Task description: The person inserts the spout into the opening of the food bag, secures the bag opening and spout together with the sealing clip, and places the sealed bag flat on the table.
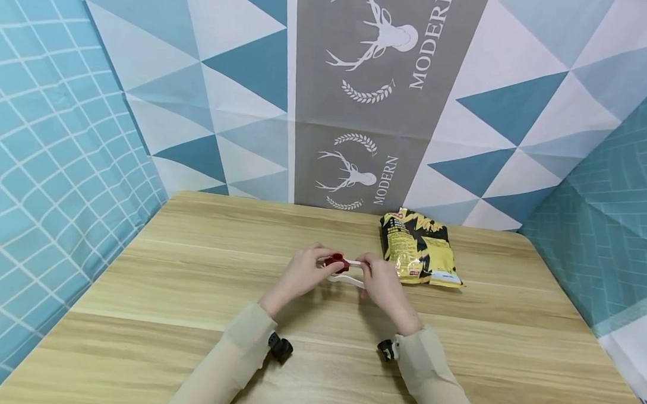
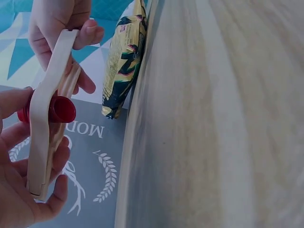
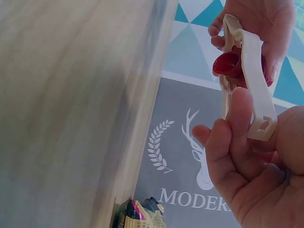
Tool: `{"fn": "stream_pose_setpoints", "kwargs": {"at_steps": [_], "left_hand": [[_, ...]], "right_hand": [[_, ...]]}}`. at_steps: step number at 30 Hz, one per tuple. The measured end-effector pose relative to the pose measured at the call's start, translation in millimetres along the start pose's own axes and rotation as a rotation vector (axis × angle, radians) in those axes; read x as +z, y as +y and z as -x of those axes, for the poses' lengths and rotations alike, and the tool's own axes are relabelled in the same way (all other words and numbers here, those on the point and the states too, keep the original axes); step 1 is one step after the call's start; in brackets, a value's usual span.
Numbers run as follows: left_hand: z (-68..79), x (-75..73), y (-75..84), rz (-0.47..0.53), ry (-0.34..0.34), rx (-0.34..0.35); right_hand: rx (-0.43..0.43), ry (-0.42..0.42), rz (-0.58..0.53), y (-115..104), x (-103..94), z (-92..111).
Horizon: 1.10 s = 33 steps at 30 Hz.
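Both hands hold a white plastic bag clip (image 2: 42,126) with a red pouring spout (image 2: 62,110), raised over the middle of the table. Its two long arms stand apart, and the spout sticks out between them. My left hand (image 1: 302,269) grips the clip around the spout, thumb on one side and fingers on the other. At the far ends of the arms, my right hand (image 1: 382,284) holds on with thumb and fingers. In the right wrist view, a fingertip of that hand lies between the arms (image 3: 254,71), and the notched end is beside its palm.
A yellow and black snack bag (image 1: 420,250) lies toward the back right of the wooden table (image 1: 193,269), just beyond my right hand. Patterned cloth (image 1: 241,104) hangs along the table's back edge, with blue tiled cloth (image 1: 53,115) at the left.
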State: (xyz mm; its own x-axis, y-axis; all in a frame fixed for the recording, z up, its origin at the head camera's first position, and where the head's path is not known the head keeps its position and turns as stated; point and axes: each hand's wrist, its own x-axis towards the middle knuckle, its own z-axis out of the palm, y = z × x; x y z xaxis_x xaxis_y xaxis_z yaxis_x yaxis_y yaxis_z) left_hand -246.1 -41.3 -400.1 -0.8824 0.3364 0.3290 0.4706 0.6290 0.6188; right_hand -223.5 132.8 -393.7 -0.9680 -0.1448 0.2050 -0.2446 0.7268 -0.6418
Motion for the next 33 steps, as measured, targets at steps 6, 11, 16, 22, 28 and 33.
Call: {"fn": "stream_pose_setpoints", "kwargs": {"at_steps": [6, 11, 16, 22, 28, 33], "left_hand": [[0.1, 0.1, -1.9, -0.004, -0.027, -0.032], [-0.5, 0.3, -4.4, -0.002, -0.001, -0.063], [-0.8, -1.9, -3.9, 0.002, 0.017, -0.084], [-1.3, -2.5, -3.0, 0.005, 0.046, -0.096], [-1.1, -2.2, -3.6, -0.004, 0.072, -0.100], [-1.0, -2.0, -3.9, 0.009, 0.095, -0.092]], "right_hand": [[0.003, 0.003, 0.011, 2.1, 2.4, -0.3], [0.004, 0.005, 0.016, 2.3, 3.0, 0.4], [0.025, -0.011, 0.023, 4.2, 5.6, 1.6], [0.042, -0.045, 0.022, 5.4, 7.5, 2.8], [0.011, -0.080, 0.062, 2.6, 7.1, 5.5], [-0.004, -0.113, 0.080, 0.7, 8.4, 7.5]]}}
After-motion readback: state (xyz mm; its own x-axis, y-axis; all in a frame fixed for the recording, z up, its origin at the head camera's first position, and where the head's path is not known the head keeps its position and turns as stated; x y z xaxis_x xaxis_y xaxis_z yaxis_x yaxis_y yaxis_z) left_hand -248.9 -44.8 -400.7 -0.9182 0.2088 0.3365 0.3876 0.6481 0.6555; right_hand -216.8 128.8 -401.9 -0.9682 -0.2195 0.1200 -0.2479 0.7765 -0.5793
